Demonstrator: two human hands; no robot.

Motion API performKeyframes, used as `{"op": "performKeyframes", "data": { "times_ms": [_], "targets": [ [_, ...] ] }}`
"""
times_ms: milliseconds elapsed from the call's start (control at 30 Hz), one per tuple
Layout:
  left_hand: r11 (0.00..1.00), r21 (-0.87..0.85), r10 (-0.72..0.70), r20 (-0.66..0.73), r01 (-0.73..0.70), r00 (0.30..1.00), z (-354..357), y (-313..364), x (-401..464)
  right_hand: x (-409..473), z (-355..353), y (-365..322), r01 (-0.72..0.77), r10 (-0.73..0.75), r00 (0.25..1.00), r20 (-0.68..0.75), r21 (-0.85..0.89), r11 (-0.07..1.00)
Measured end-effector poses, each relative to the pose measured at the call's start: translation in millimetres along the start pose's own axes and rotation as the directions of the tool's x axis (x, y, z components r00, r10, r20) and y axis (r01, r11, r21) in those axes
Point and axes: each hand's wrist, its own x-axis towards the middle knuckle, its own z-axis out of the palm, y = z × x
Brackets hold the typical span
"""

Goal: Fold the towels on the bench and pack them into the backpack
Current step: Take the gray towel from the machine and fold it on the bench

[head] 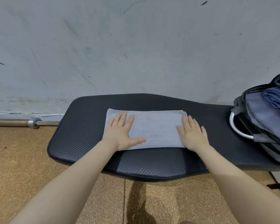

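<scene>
Left hand and right hand lie flat, fingers spread, pressing one folded grey towel mid-bench. One open backpack, far right, holds two folded cloths.

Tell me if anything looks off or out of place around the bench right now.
Nothing serious stands out. The grey towel lies flat and fairly square on the bench under the left hand and right hand. A dark stain marks the floor in front, and the wall is scuffed.
</scene>
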Motion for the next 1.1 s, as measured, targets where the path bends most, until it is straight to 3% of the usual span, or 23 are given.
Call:
{"op": "performKeyframes", "data": {
  "times_ms": [133,200,267,367,433,633,700,800,867,967,1100],
  "targets": [
    [0.999,0.007,-0.045,0.058,0.045,0.997,-9,7,-1,-13,-4,-9,-0.11,0.109,0.974,-0.2,0.009,0.994],
    [0.998,0.004,-0.066,0.061,0.066,0.996,-12,15,-2,-16,-12,-11,-0.227,0.254,0.959,-0.124,0.201,0.953],
    [0.999,-0.032,-0.032,0.009,0.032,0.999,-12,29,-2,-13,-24,-8,-0.329,0.341,0.938,0.057,0.45,0.831],
    [0.993,-0.032,0.115,-0.037,-0.116,0.993,-7,55,3,-11,-39,-3,-0.341,0.283,0.937,0.205,0.715,0.61],
    [0.977,0.009,0.215,-0.019,-0.214,0.977,-4,71,8,-14,-47,1,-0.296,0.222,0.952,0.211,0.824,0.483],
    [0.954,0.015,0.3,0.045,-0.301,0.953,14,120,8,-22,-55,16,-0.109,0.246,0.968,-0.053,0.792,0.601],
    [0.952,-0.062,0.299,-0.002,-0.298,0.954,12,120,8,-29,-53,2,-0.025,0.172,0.973,-0.151,0.679,0.734],
    [0.946,-0.171,0.245,-0.174,-0.274,0.954,2,100,1,-37,-45,-31,0.103,-0.001,0.963,-0.269,0.366,0.925],
    [0.965,-0.198,0.123,-0.247,-0.174,0.961,-3,80,-9,-41,-39,-52,0.128,-0.069,0.966,-0.249,0.226,0.966],
    [0.984,-0.144,-0.132,-0.218,0.101,0.967,-5,50,-26,-44,-27,-72,0.115,-0.099,0.987,-0.127,0.127,0.985],
    [0.922,-0.151,-0.38,-0.176,0.357,0.908,-4,34,-38,-43,-20,-82,0.153,-0.153,0.988,0.008,0.028,0.988]
  ]
}}
